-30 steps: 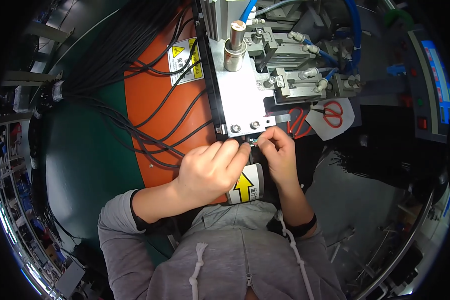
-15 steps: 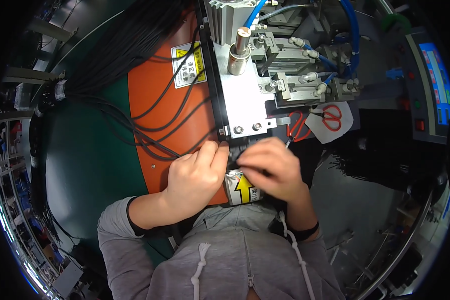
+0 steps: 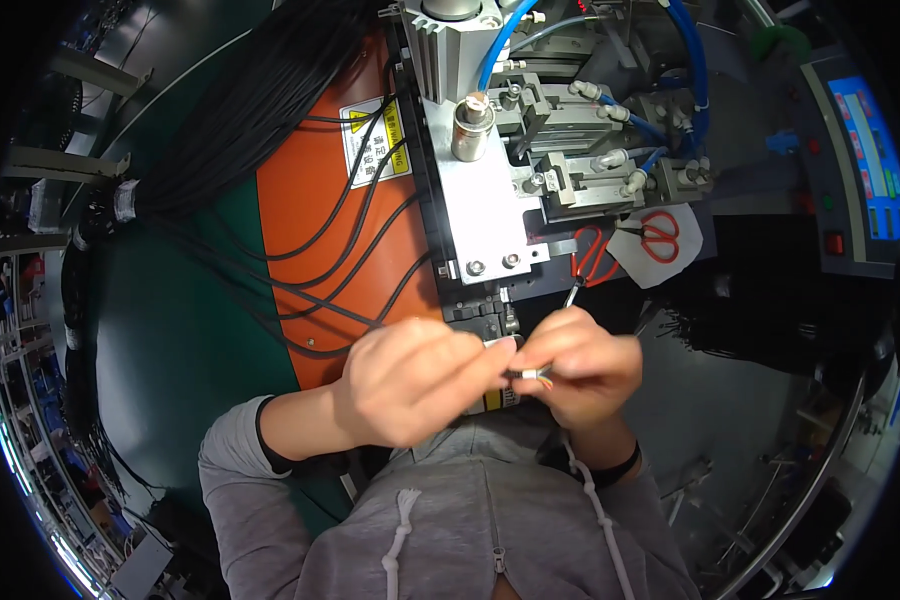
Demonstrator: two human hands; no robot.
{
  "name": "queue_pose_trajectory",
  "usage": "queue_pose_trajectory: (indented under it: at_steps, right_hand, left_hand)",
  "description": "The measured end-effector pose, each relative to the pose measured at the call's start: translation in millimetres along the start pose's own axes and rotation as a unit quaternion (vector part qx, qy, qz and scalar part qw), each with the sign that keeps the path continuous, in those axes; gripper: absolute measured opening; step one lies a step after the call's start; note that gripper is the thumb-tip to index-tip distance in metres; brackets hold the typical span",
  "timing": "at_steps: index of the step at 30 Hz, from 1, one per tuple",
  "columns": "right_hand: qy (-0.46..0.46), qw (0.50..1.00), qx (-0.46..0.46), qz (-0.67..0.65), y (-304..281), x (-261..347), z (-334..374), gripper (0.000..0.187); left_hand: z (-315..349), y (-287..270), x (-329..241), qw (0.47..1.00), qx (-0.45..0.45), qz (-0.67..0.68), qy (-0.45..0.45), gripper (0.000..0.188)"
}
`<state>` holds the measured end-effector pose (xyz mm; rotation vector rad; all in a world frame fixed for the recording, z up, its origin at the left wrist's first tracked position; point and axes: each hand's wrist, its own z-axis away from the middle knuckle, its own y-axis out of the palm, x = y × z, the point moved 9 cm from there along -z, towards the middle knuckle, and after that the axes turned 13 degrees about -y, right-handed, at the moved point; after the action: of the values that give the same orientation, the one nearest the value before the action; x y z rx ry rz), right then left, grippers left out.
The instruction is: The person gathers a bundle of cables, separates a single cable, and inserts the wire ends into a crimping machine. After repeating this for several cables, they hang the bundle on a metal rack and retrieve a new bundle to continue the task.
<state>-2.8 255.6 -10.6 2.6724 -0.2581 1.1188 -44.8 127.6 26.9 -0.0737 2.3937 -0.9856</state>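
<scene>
Just in front of my body, both hands meet over the near end of a bench machine (image 3: 480,215). Small coloured wires and a white piece at a cable end (image 3: 534,375) stick out between my fingers. My left hand (image 3: 415,380) is closed, its thumb and forefinger stretched toward that end. With a pinch, my right hand (image 3: 585,365) grips the cable end from the right. Black cables (image 3: 370,245) cross an orange plate (image 3: 320,235) toward the machine and my left hand. Behind my fingers shows the dark clamping fixture (image 3: 480,310); the cable's part inside my left hand is hidden.
Red-handled scissors (image 3: 660,235) lie on a white sheet right of the machine, beside a second red-handled tool (image 3: 595,258). A thick black cable bundle (image 3: 240,110) fills the upper left. Blue air hoses (image 3: 705,60) and a control panel (image 3: 860,170) stand to the right.
Both hands have moved back from the fixture toward my body, the right one also slightly rightward. The cable end with its coloured wires now shows between them, and the fixture is uncovered.
</scene>
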Motion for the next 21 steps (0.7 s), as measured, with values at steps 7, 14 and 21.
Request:
queue_pose_trajectory:
  at_steps: [7, 14, 21]
  right_hand:
    - [0.034, 0.992, -0.088, 0.086, -7.4, -17.9, 3.1, 0.024]
    - [-0.085, 0.969, 0.072, 0.222, 5.7, -2.9, -4.7, 0.022]
    - [0.005, 0.989, 0.05, 0.14, -1.8, -18.1, -1.9, 0.018]
  left_hand:
    - [-4.8, 12.3, 24.4, 0.988, 0.023, 0.102, -0.117, 0.023]
    - [-1.2, 17.4, 26.8, 0.986, 0.036, 0.096, -0.133, 0.019]
    - [0.1, 21.2, 27.0, 0.986, 0.041, 0.105, -0.122, 0.017]
